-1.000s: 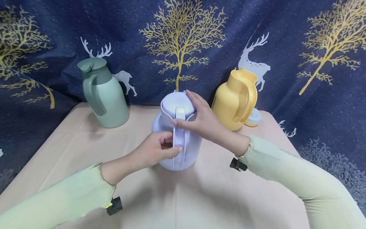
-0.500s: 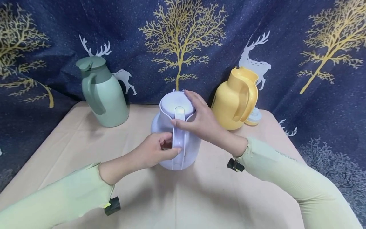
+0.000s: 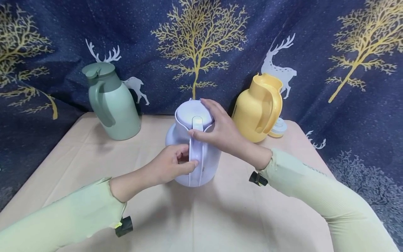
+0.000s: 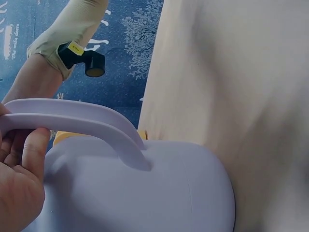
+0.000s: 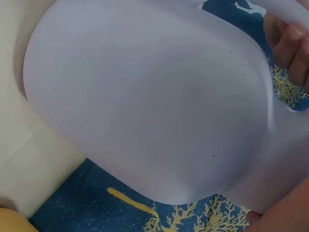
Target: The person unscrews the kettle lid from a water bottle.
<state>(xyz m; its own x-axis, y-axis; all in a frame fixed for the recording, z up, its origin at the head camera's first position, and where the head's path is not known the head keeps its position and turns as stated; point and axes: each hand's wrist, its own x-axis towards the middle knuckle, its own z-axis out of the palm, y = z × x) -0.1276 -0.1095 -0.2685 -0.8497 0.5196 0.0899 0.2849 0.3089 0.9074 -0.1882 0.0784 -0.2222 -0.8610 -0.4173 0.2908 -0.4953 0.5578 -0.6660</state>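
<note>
A lavender vacuum jug point(image 3: 207, 166) with a round lid point(image 3: 195, 113) stands upright on the table, handle toward me. My left hand point(image 3: 171, 162) grips the middle of its handle point(image 3: 196, 154), thumb on the near side and fingers curled through the gap. Around the right side of the jug's neck lies my right hand point(image 3: 223, 127), its thumb on the top of the handle by the lid lever and its fingers reaching to the far rim. In the left wrist view the handle point(image 4: 96, 123) arches past the left thumb. Mostly the jug's body point(image 5: 145, 101) fills the right wrist view.
A green jug point(image 3: 118, 108), lid on, stands at the back left of the table point(image 3: 78, 157). At the back right is a lidless yellow jug point(image 3: 247, 112), with a grey-and-yellow stopper point(image 3: 278, 127) behind it. A patterned blue cloth point(image 3: 141, 35) hangs behind the table.
</note>
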